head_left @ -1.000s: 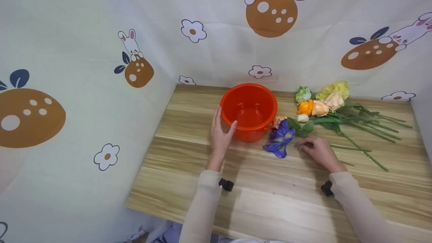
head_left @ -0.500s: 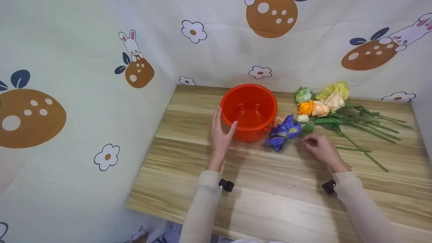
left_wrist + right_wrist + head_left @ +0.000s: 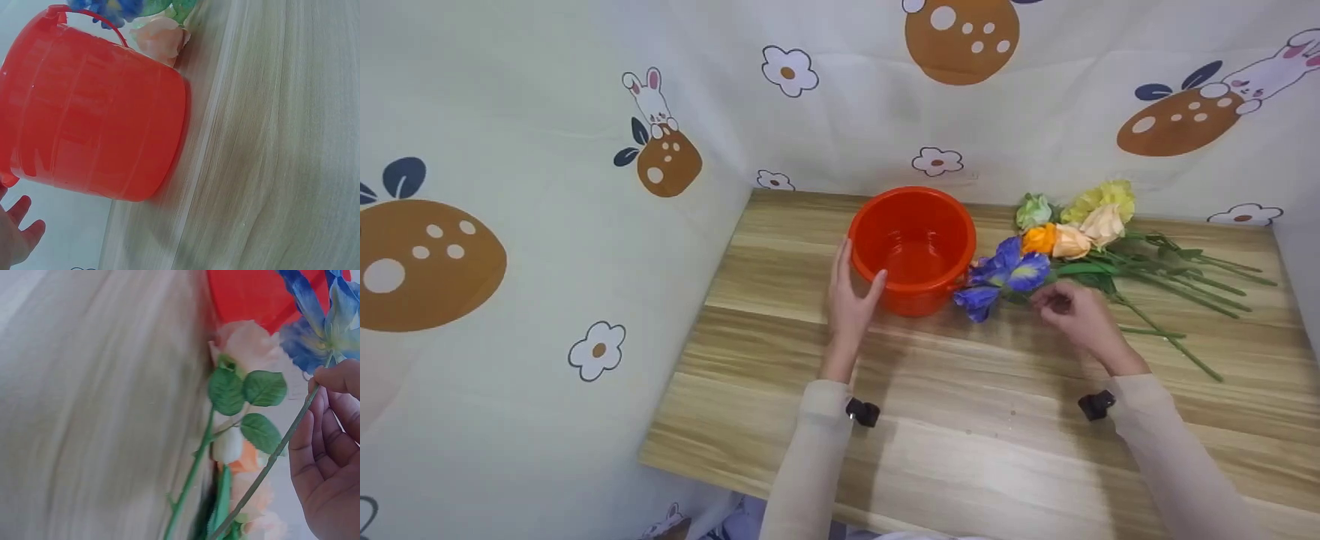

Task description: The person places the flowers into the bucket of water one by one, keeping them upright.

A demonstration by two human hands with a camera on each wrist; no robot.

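Observation:
My left hand (image 3: 851, 304) lies at the left side of a red plastic bucket (image 3: 915, 302), its fingers straight along the wall and the thumb by the front rim. In the left wrist view, fingers (image 3: 21, 208) show beside the rim. My right hand (image 3: 1076, 319) pinches the stem of a purple-blue iris (image 3: 1006, 271) between thumb and fingers just below the bloom. From the right wrist view, the stem (image 3: 264, 469) slants down past the palm, and the iris bloom overlaps the bucket. Under it on the table lies a peach rose (image 3: 244, 343) with green leaves.
More artificial flowers lie right of the bucket: an orange rose (image 3: 1039, 239), peach roses (image 3: 1102, 225), a yellow bloom (image 3: 1117, 196) and a pale green one (image 3: 1033, 211). Their stems (image 3: 1207, 292) spread rightward over the wooden table (image 3: 765, 300). A patterned cloth (image 3: 855, 97) hangs behind.
My right hand has moved slightly up and right, lifting the iris, whose bloom has turned and risen beside the bucket. My left hand and the bucket stay in place.

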